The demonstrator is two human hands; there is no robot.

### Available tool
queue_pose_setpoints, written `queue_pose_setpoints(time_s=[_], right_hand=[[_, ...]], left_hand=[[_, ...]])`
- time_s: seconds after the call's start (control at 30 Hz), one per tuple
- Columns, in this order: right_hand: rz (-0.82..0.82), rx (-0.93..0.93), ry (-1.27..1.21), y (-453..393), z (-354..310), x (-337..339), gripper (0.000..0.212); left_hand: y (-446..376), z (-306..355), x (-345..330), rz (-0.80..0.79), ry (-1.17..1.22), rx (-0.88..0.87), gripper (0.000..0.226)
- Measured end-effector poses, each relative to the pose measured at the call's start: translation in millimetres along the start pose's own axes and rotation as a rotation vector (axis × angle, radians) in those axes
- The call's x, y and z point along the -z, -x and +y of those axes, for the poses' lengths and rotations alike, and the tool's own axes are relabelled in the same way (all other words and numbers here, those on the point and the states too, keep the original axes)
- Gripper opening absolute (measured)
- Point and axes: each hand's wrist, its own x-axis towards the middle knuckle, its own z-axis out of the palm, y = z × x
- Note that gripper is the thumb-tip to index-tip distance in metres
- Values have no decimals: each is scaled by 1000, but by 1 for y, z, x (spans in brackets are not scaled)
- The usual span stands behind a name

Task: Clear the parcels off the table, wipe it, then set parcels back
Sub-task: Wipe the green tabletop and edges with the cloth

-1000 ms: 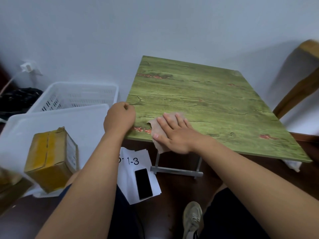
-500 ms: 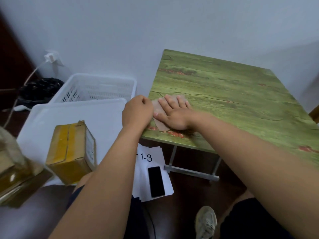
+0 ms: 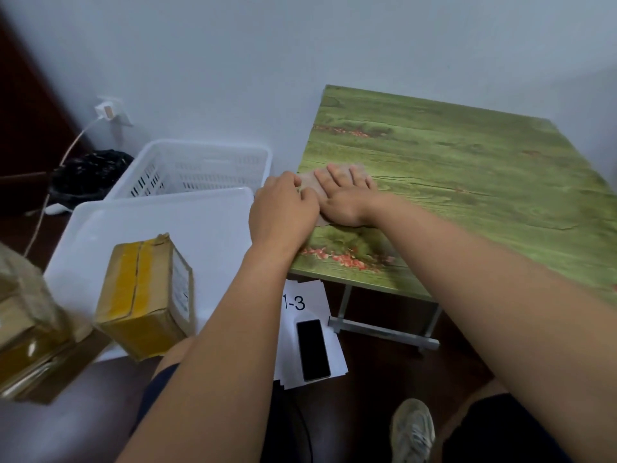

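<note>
A low green wood-print table (image 3: 467,182) stands against the wall with no parcels on it. My right hand (image 3: 344,195) lies flat on a pinkish cloth (image 3: 312,187) near the table's left edge, fingers straight. My left hand (image 3: 283,208) grips that left edge with curled fingers, right beside the cloth. A yellow-taped cardboard parcel (image 3: 147,295) sits in a white tray (image 3: 167,228) to the left of the table. Another taped parcel (image 3: 23,315) shows blurred at the far left.
A white slotted basket (image 3: 200,168) stands behind the tray by the wall. Below the table edge, a black phone (image 3: 313,349) lies on white papers (image 3: 310,305) on the dark floor. A black bag (image 3: 90,175), a wall charger with cable (image 3: 107,111) and my shoe (image 3: 412,429) are around.
My right hand has slid the cloth left and farther back along the table's left edge, up against my left hand. The view has swung left.
</note>
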Motion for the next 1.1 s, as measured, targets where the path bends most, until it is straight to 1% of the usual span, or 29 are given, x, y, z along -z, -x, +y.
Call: queue_pose_setpoints(time_s=[0.17,0.3,0.43,0.5,0.57,0.7,0.8,0.83,0.9,0.97,1.03,1.1], right_hand=[[13,-51,-21,4,23,2,76],[33,-106,-50,18,60,3,78],[48,-193,-68,38,105,2,77],[60,-246,-83,49,128,1,77],[65,-289,-91,58,147,0,77],[70,-359,-89,77,172,-4,75],[75,-383,-90,86,180,-7,73],[79,-389,-91,87,179,-8,73],[79,-397,-95,88,174,-9,74],[78,-389,-90,88,166,-10,75],[81,-355,-80,87,154,-11,76],[78,-302,-72,84,139,-14,76]], left_hand=[[0,10,-8,-21,-3,-66,35],[2,19,-17,-63,7,-112,39],[4,31,-26,-152,106,-121,42],[6,36,-32,-168,139,-130,42],[6,38,-37,-177,132,-141,42],[9,42,-43,-211,31,-179,41],[11,40,-45,-184,-14,-199,27],[11,40,-45,-167,-7,-207,31],[13,41,-45,-144,22,-211,49],[16,44,-43,-136,44,-200,60],[21,48,-39,-156,71,-177,61],[23,49,-37,-181,136,-135,53]])
